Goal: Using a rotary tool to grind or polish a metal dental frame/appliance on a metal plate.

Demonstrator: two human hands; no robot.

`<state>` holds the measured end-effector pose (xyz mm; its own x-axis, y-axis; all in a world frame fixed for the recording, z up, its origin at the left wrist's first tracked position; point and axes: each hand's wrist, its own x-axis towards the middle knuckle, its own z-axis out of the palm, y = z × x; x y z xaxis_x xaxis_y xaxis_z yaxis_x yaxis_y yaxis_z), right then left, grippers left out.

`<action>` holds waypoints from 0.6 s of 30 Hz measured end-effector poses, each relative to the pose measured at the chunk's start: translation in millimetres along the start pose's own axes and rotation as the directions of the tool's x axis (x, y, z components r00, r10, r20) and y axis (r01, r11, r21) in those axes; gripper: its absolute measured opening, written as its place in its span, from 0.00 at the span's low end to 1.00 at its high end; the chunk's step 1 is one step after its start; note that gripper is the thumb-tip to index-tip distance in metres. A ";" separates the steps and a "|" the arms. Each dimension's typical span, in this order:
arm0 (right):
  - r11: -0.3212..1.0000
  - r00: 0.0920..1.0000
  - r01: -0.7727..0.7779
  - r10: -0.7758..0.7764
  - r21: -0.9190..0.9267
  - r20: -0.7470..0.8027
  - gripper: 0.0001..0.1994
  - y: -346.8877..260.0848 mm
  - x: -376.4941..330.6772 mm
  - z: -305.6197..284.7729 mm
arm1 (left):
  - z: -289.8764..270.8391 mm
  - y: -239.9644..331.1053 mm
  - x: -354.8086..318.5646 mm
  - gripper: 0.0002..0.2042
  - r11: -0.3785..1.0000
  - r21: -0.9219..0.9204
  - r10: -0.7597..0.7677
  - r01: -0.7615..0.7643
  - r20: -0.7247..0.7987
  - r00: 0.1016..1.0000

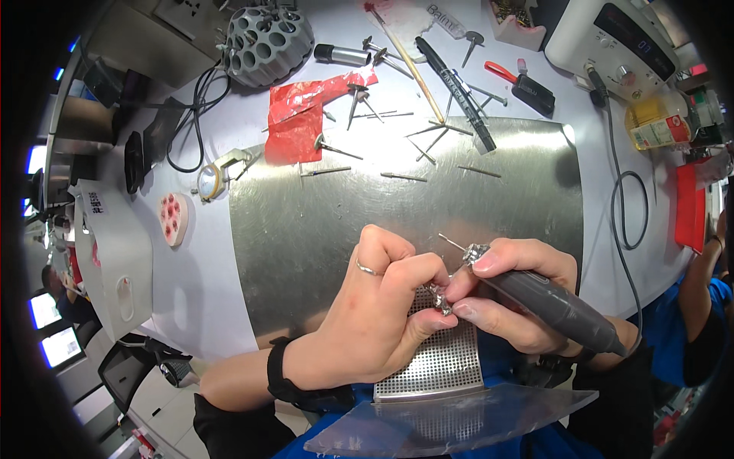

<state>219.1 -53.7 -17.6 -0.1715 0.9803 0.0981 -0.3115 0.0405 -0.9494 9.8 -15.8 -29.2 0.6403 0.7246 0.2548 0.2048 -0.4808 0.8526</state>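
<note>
Over the near edge of a metal work plate [321, 222], my left hand [371, 306] pinches a small, shiny silver metal piece [441, 301] between thumb and fingers. Its exact shape is partly hidden by the fingertips. My right hand [527, 294] is closed around a dark grey rotary handpiece [550, 306], whose cord leaves at the lower right. A thin bur [451, 242] sticks out of its tip toward the upper left, apart from the metal piece. The fingertips of both hands nearly meet. Beneath them lies a perforated metal grille [428, 371].
Loose burs [404, 177], a black marker [456, 92] and red paper [294, 122] lie beyond. A grey bur holder [267, 46] stands far left, a control unit [612, 46] far right. A clear plastic shield [451, 424] spans the near side; a dial gauge [210, 182] lies left.
</note>
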 end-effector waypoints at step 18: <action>0.999 0.998 -0.046 0.045 -0.029 -0.037 0.13 -2.8 7.8 -2.0 | 0.5 4.5 2.5 0.20 0.991 0.132 0.001 0.001 -0.012 1.000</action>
<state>220.5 -45.8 -14.7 -0.1508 0.9876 0.0442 -0.2765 0.0008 -0.9610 12.7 -16.4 -25.0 0.6313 0.7303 0.2610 0.3010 -0.5409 0.7854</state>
